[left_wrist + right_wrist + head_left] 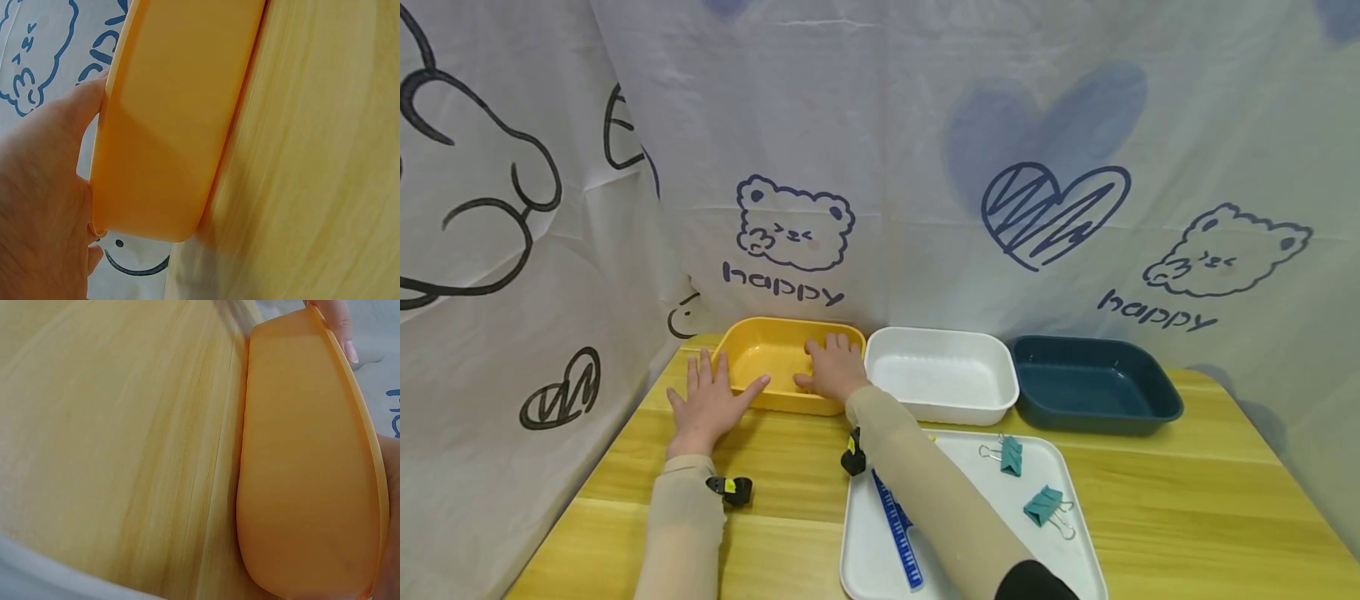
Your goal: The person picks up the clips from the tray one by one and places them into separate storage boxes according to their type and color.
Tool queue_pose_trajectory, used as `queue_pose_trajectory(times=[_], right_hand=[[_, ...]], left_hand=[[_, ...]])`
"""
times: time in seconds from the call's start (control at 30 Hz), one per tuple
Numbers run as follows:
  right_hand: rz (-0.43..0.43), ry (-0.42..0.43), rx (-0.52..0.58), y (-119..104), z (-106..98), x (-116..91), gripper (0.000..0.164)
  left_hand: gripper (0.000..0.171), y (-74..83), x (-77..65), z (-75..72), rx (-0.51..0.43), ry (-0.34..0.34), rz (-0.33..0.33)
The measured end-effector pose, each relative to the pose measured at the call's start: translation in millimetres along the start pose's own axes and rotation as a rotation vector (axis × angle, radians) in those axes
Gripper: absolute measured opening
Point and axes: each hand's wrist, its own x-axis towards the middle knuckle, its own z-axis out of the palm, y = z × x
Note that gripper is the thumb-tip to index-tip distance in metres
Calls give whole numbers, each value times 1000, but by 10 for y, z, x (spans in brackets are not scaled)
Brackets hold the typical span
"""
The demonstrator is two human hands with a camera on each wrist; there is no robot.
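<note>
Two hands are on the yellow box (790, 402), which sits on the table (782, 508) at the left end of a row, with the white box (936, 412) just beside it and the dark blue box (1097, 419) beyond. The left hand (706, 408) has its fingers spread at the box's left end, thumb over the near rim, and that looks like a way to steady the corner. Over at the other end, the right hand (837, 371) reaches across the near wall, fingers apart and dipping inside; whether they pinch anything down there, I cannot tell. One hand at each end probably keeps the box square.

Nearer the person lies the white tray (1041, 467), seemingly set within easy reach: upper teal clip (1011, 457), lower teal clip (1042, 505), both well apart, and a blue ruler-like strip (897, 529) partly tucked behind the right sleeve (940, 492)!
</note>
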Motion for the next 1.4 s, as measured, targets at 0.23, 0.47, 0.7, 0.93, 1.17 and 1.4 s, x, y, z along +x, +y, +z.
queue_pose_trajectory(times=[0.23, 0.47, 0.7, 0.93, 1.17, 1.4], right_hand=[[-21, 35, 34, 6, -29, -10, 55], [-50, 63, 46, 31, -50, -51, 52], [-82, 71, 22, 89, -73, -95, 52], [-111, 88, -5, 172, -93, -138, 55], [-154, 103, -61, 234, -151, -233, 56], [-173, 93, -57, 298, -242, -357, 57]], left_hand=[[110, 4, -8, -13, -3, -3, -1], [111, 0, 5, -8, -1, -10, -3], [110, -2, 4, 0, -1, -12, -5], [110, -1, 6, 0, -6, -8, -2], [109, -6, 3, -8, -3, 5, 1], [109, 6, -9, -17, -14, -3, 0]])
